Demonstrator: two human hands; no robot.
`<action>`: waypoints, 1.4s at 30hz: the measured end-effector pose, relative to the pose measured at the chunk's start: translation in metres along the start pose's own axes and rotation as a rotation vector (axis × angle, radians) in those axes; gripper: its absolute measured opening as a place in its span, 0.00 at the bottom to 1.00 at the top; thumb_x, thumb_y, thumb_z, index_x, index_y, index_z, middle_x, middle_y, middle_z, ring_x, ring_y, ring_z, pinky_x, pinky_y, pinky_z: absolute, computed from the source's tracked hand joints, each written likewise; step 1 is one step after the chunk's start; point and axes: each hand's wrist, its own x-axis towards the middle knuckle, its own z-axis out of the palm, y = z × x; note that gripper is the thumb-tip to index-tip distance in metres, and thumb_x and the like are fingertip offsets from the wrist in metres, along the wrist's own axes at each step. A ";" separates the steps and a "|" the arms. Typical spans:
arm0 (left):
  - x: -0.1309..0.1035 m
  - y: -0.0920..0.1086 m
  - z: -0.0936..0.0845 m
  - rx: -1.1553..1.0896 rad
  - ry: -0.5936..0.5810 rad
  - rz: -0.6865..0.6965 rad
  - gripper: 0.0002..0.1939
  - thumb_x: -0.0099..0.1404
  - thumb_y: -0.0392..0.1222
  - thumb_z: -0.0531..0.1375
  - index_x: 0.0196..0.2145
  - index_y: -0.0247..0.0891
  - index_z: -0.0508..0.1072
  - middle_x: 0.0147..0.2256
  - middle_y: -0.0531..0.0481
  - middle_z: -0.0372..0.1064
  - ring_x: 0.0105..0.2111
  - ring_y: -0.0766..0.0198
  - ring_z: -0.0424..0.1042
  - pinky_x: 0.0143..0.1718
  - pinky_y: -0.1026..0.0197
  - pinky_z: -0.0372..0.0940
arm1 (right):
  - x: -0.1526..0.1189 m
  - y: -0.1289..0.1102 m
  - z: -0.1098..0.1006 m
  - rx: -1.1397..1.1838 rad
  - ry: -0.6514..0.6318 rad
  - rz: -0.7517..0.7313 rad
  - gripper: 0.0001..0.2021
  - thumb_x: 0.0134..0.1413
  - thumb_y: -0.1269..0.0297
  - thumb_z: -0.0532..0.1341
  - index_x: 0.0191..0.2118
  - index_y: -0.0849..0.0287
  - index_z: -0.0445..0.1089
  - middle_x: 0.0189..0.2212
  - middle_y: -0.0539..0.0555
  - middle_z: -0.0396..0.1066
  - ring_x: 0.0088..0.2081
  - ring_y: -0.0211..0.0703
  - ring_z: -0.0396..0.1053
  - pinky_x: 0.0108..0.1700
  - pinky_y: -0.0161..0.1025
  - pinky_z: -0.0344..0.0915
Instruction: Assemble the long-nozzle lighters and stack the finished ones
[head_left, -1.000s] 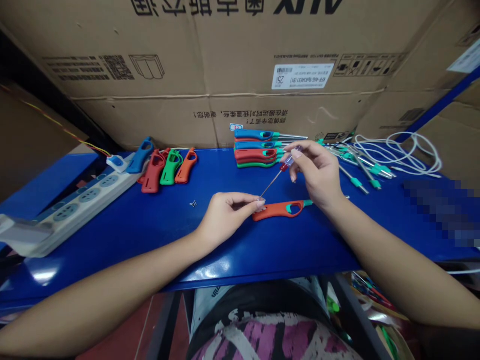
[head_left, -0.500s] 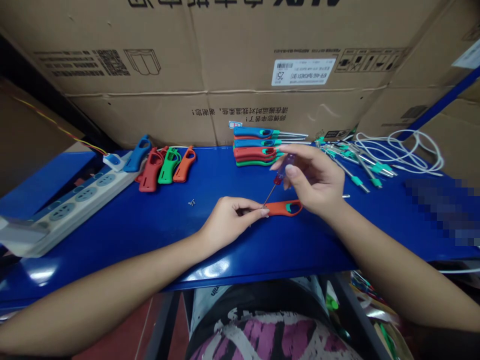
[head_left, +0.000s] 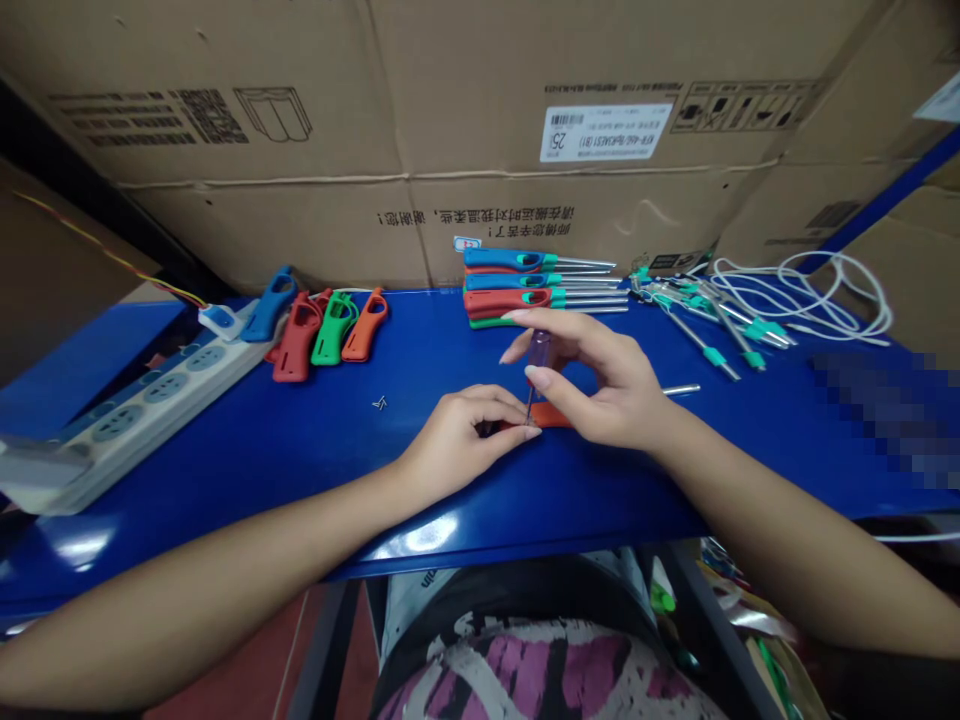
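An orange lighter (head_left: 553, 415) lies on the blue table, its metal tube showing to the right beyond my right hand. My left hand (head_left: 469, 440) is closed on the lighter's left end, thumb and fingers pinching it. Between the thumb and fingers of my right hand (head_left: 600, 385) is a purple screwdriver (head_left: 540, 350), held nearly upright. Its tip meets the lighter beside my left fingertips; the exact contact spot is too small to make out. Small screws (head_left: 380, 403) lie on the table left of my left hand.
Several lighters with metal tubes (head_left: 510, 282) are stacked at the back. Coloured handle shells (head_left: 298, 340) lie beside a white power strip (head_left: 161, 400) at left. Metal tubes with green parts (head_left: 712, 355) and a white cable (head_left: 840, 265) lie at right. Cardboard (head_left: 480, 130) stands behind.
My right hand has moved left and slightly down, bringing the screwdriver from a slant to nearly upright. It now covers the lighter's right part. My left hand has stayed on the lighter.
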 end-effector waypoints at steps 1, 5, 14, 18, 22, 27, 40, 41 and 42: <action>0.001 0.000 -0.001 0.035 0.013 0.025 0.04 0.66 0.40 0.66 0.35 0.39 0.81 0.38 0.50 0.78 0.39 0.62 0.75 0.45 0.59 0.68 | 0.000 -0.001 0.001 0.037 -0.012 0.023 0.21 0.65 0.66 0.60 0.62 0.53 0.64 0.44 0.54 0.76 0.36 0.41 0.75 0.38 0.40 0.76; 0.002 0.001 -0.005 0.221 0.059 0.053 0.12 0.61 0.44 0.70 0.42 0.38 0.79 0.42 0.48 0.78 0.44 0.58 0.74 0.51 0.53 0.66 | 0.000 0.000 0.004 0.097 0.062 0.076 0.20 0.64 0.66 0.61 0.60 0.52 0.65 0.44 0.53 0.75 0.36 0.41 0.76 0.38 0.41 0.77; -0.001 0.002 -0.005 0.330 -0.091 0.034 0.16 0.61 0.33 0.65 0.48 0.35 0.74 0.43 0.46 0.77 0.43 0.56 0.75 0.48 0.54 0.69 | -0.003 0.008 0.014 0.132 0.137 0.149 0.20 0.65 0.61 0.61 0.60 0.53 0.64 0.44 0.55 0.75 0.34 0.40 0.75 0.37 0.41 0.78; 0.000 0.004 -0.006 0.367 -0.111 0.066 0.10 0.62 0.33 0.64 0.43 0.35 0.75 0.40 0.46 0.77 0.41 0.56 0.75 0.45 0.55 0.69 | -0.004 0.006 0.016 0.148 0.101 0.151 0.20 0.64 0.62 0.62 0.60 0.55 0.64 0.47 0.56 0.75 0.34 0.40 0.75 0.36 0.40 0.78; 0.000 0.005 -0.006 0.385 -0.138 0.076 0.08 0.63 0.34 0.64 0.42 0.35 0.74 0.39 0.46 0.77 0.40 0.57 0.74 0.45 0.55 0.69 | -0.004 0.005 0.015 0.146 0.075 0.137 0.21 0.63 0.63 0.62 0.60 0.55 0.64 0.49 0.57 0.74 0.35 0.40 0.75 0.37 0.40 0.79; 0.000 0.004 -0.006 0.377 -0.139 0.081 0.08 0.64 0.34 0.63 0.42 0.36 0.75 0.40 0.47 0.77 0.40 0.57 0.74 0.45 0.55 0.69 | -0.005 0.007 0.018 0.141 0.048 0.097 0.22 0.63 0.65 0.62 0.61 0.55 0.64 0.42 0.54 0.75 0.36 0.40 0.76 0.40 0.41 0.78; 0.000 0.004 -0.006 0.364 -0.121 0.049 0.07 0.63 0.35 0.63 0.40 0.38 0.70 0.36 0.50 0.74 0.37 0.58 0.73 0.41 0.56 0.68 | -0.006 0.010 0.013 -0.073 0.004 -0.014 0.22 0.65 0.64 0.59 0.63 0.52 0.62 0.48 0.55 0.75 0.33 0.39 0.74 0.39 0.40 0.76; 0.000 0.004 -0.006 0.360 -0.120 0.041 0.06 0.63 0.36 0.63 0.38 0.38 0.70 0.35 0.51 0.73 0.36 0.59 0.73 0.40 0.57 0.68 | -0.005 0.009 0.014 -0.012 -0.026 0.036 0.22 0.66 0.65 0.57 0.64 0.53 0.60 0.47 0.56 0.74 0.32 0.38 0.74 0.38 0.40 0.76; 0.000 0.004 -0.006 0.356 -0.121 0.035 0.06 0.63 0.35 0.63 0.37 0.39 0.69 0.34 0.51 0.73 0.35 0.60 0.73 0.39 0.58 0.68 | -0.005 0.008 0.015 0.042 -0.050 0.075 0.22 0.67 0.65 0.55 0.65 0.54 0.59 0.46 0.56 0.74 0.31 0.37 0.74 0.37 0.39 0.76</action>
